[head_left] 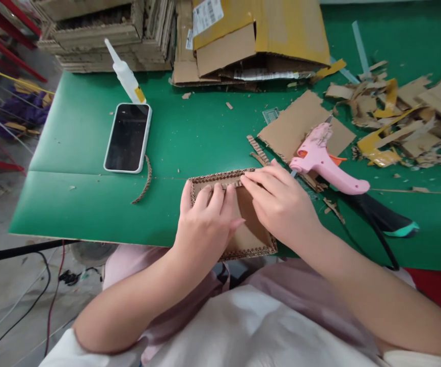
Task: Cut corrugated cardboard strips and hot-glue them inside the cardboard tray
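Observation:
A shallow cardboard tray (249,252) with corrugated strips along its rim lies at the table's near edge. Inside its far side runs a thin corrugated cardboard strip (238,184). My left hand (204,227) has its bent fingertips pressed on this strip, with the thumb over the tray's floor. At the strip's right end, my right hand (283,201) pinches it near the far rim. The fingers partly cover the strip and the left rim. Just right of my right hand, a pink glue gun (325,158) lies on a flat cardboard piece (295,125).
A phone (128,137), a white squeeze bottle (126,76) and a loose curved strip (144,181) are on the left. Cardboard stacks (106,56) and a taped box (258,30) stand behind. Scraps (404,112) pile up at right, above a black-and-teal handled tool (388,219).

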The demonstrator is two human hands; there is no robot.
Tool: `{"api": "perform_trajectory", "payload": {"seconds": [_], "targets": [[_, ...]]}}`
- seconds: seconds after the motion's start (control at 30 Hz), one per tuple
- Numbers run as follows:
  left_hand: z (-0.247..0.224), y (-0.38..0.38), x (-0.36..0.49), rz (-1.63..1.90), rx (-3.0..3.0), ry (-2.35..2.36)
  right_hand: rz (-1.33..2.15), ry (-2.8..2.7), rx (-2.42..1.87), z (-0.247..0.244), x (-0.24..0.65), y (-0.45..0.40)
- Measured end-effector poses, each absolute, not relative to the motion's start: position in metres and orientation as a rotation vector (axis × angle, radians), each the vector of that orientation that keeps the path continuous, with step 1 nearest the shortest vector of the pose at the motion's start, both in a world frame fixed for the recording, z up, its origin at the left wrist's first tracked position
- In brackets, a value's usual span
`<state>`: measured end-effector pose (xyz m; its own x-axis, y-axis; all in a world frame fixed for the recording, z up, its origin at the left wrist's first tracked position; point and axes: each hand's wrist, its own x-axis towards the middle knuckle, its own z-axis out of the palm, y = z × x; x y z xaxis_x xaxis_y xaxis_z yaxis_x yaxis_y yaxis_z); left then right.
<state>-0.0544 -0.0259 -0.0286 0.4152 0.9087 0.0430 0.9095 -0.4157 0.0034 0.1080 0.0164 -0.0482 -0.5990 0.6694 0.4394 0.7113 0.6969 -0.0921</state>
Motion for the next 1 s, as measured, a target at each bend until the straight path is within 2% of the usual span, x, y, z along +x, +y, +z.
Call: {"api": "perform_trajectory", "payload": {"seconds": [0.4, 0.63, 0.8, 1.0], "targets": [[-0.032, -0.023, -0.053, -0.142, -2.573, -1.669, -0.241, -2.525, -0.967, -0.053, 0.106, 0.016], [-0.031, -0.021, -0.055, -0.224, -2.598, -1.62, -0.206, -2.404, -1.055, -0.044, 0.114, 0.02], [-0.034, -0.02, -0.053, -0.354, -2.645, -1.528, -0.156, -2.398, -0.945, -0.046, 0.108, 0.014], [-0.04, -0.016, -0.054, -0.266, -2.731, -1.465, -0.153, -2.496, -0.931, -0.051, 0.101, 0.008]]}}
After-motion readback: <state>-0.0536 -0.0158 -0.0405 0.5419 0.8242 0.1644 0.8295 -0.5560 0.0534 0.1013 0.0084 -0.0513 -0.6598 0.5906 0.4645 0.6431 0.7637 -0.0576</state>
